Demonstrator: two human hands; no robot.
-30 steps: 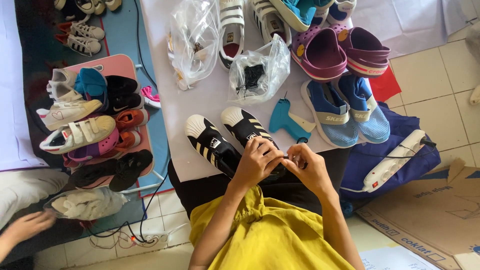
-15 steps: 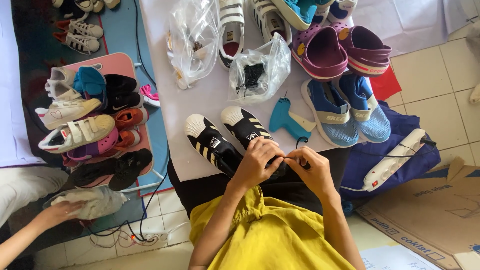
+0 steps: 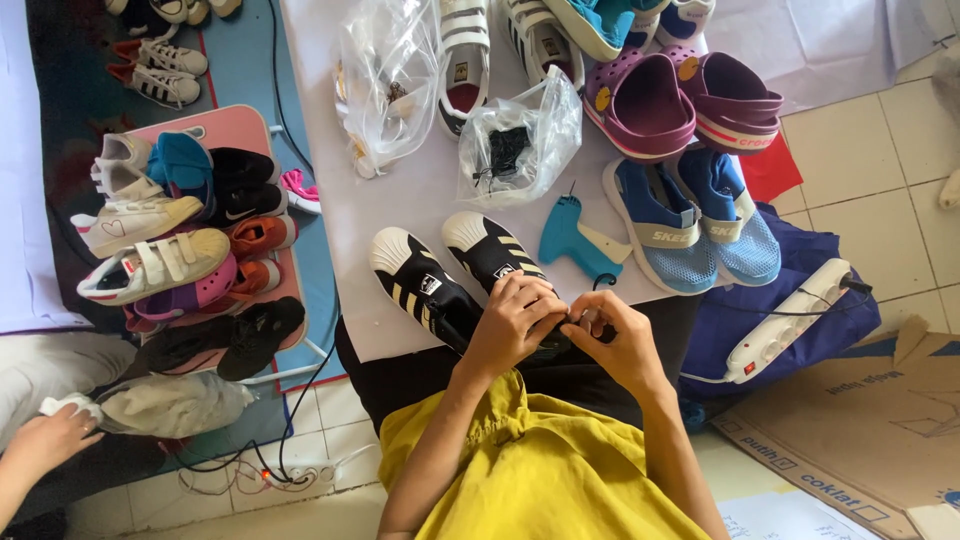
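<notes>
On the surface (image 3: 400,215) lie two black shoes with pale stripes (image 3: 455,275), two blue shoes (image 3: 690,220), two purple clogs (image 3: 690,95), two clear plastic bags (image 3: 450,110) and one teal tagging gun (image 3: 575,240). One white power strip (image 3: 790,320) rests on the blue cloth. Two hands (image 3: 560,330) meet at the edge; a third hand (image 3: 45,440) belongs to another person.

A white-covered table (image 3: 400,215) is loaded with two black sneakers with cream stripes (image 3: 455,270), a teal tagging gun (image 3: 572,238), blue slip-on shoes (image 3: 690,220), purple clogs (image 3: 690,95), two clear plastic bags (image 3: 450,110) and striped sandals (image 3: 465,45).
</notes>
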